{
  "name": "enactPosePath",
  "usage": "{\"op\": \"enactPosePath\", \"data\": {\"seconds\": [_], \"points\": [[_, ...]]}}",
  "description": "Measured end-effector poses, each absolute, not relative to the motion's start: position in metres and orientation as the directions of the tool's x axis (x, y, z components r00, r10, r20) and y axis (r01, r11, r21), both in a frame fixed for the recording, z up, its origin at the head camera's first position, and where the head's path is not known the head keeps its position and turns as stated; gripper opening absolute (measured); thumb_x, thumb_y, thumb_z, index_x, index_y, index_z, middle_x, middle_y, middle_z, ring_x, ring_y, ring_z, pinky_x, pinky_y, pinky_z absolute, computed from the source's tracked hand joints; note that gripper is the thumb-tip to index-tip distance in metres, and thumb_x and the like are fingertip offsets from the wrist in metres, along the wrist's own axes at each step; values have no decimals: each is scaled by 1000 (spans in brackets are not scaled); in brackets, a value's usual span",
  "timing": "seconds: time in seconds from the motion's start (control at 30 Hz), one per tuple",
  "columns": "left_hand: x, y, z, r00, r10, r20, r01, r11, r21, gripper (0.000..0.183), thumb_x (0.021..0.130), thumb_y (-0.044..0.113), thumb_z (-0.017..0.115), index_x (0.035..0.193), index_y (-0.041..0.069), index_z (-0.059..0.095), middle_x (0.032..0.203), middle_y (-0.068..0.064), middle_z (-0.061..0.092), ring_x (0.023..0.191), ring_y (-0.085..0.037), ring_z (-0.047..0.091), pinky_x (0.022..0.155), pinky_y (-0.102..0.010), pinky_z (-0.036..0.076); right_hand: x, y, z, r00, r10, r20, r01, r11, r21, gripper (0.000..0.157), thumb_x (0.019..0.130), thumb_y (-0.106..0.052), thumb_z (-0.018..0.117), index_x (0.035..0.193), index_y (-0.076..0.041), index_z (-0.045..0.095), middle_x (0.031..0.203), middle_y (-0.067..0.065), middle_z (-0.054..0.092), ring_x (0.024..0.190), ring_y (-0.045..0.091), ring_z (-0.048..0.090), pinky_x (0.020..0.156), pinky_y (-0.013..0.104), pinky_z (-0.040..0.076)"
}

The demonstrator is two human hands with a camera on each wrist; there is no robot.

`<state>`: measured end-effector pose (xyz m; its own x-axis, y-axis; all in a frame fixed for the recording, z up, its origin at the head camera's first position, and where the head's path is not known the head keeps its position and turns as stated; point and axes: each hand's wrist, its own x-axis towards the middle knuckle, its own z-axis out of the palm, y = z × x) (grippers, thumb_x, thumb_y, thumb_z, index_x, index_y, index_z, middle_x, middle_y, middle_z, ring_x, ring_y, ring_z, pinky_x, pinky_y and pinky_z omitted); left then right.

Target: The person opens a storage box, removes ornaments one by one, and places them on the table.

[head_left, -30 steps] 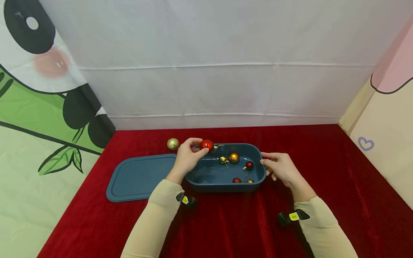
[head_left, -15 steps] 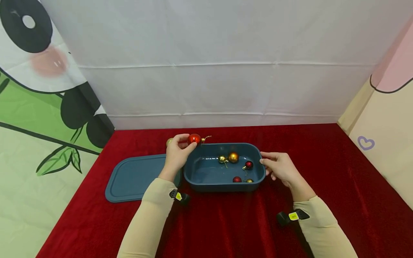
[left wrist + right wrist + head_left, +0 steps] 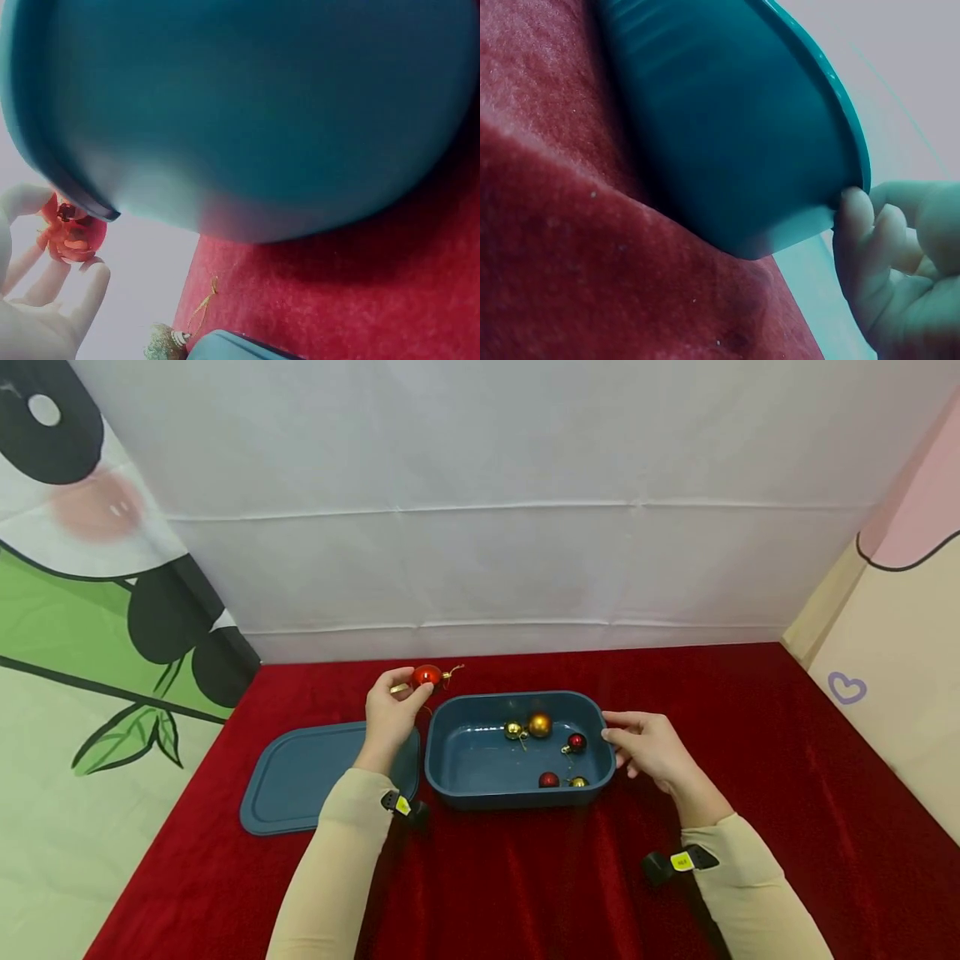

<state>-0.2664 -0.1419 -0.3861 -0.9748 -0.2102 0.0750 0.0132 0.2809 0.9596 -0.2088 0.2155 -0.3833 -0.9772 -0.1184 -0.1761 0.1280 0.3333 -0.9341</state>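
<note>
In the head view, the left forearm is slanting forward from the bottom edge, its beige sleeve (image 3: 330,868) ending at the wrist. The left hand (image 3: 387,717) is pinching a shiny red ball (image 3: 427,676) between thumb and fingertips, and the ball's gold cap and loop are pointing to the right. The red ball is sitting beyond the far left corner of a blue container (image 3: 471,766), outside its rim. A gold glitter ball (image 3: 400,688) is showing only in part behind that hand, and a blue lid (image 3: 300,781) is lying beneath the wrist on the red-covered desk (image 3: 480,893). The right forearm is angling inward, and the right hand (image 3: 651,750) is holding the container's right end at the rim, thumb and index finger meeting it. Five small gold and red ornaments (image 3: 540,725) are resting inside.

In the left wrist view, the container's wall is filling the upper part; past its edge the fingers are curving around the red ball, with the glitter ball lower down.

In the right wrist view, the right fingers are bending at the container's rim, one fingertip touching it.
</note>
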Motion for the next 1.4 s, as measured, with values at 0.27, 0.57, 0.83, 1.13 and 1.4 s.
{"op": "enactPosePath", "data": {"seconds": [0.27, 0.57, 0.83, 1.13, 1.4], "points": [[-273, -142, -392, -975, -215, 50, -11, 273, 962, 44, 86, 23, 70, 124, 7, 55, 128, -14, 54, 108, -28, 60, 83, -32, 52, -209, 215, -383, -975, -117, -187, 137, 343, -929, 45, 91, -7, 57, 134, 2, 50, 63, 2, 61, 49, 10, 56, 41, 23, 47], [-281, -144, -400, -980, -201, -4, -53, 238, 970, 45, 87, 19, 68, 126, 4, 53, 127, -16, 53, 112, -28, 60, 90, -36, 51, -209, 215, -382, -976, -109, -189, 138, 365, -921, 44, 91, -8, 57, 134, 1, 51, 64, 3, 61, 49, 10, 56, 41, 23, 47], [-287, -145, -411, -981, -191, -35, -93, 302, 949, 46, 87, 20, 68, 128, 4, 53, 123, -17, 56, 110, -29, 59, 86, -32, 51, -207, 215, -379, -974, -113, -198, 146, 358, -922, 44, 91, -8, 57, 134, 1, 50, 63, 2, 62, 49, 9, 56, 40, 23, 47], [-289, -139, -417, -981, -187, -56, -125, 376, 918, 45, 87, 22, 68, 125, 5, 54, 130, -15, 47, 115, -30, 49, 93, -42, 49, -207, 216, -380, -974, -119, -192, 138, 358, -923, 44, 91, -9, 58, 134, 0, 51, 63, 2, 62, 49, 9, 56, 41, 23, 48], [-291, -139, -421, -980, -179, -91, -154, 378, 913, 47, 86, 19, 69, 128, 5, 53, 129, -16, 53, 111, -30, 61, 94, -41, 50, -207, 216, -380, -973, -119, -199, 143, 365, -920, 45, 91, -10, 58, 134, 0, 51, 63, 2, 62, 50, 9, 57, 41, 24, 48]]}}
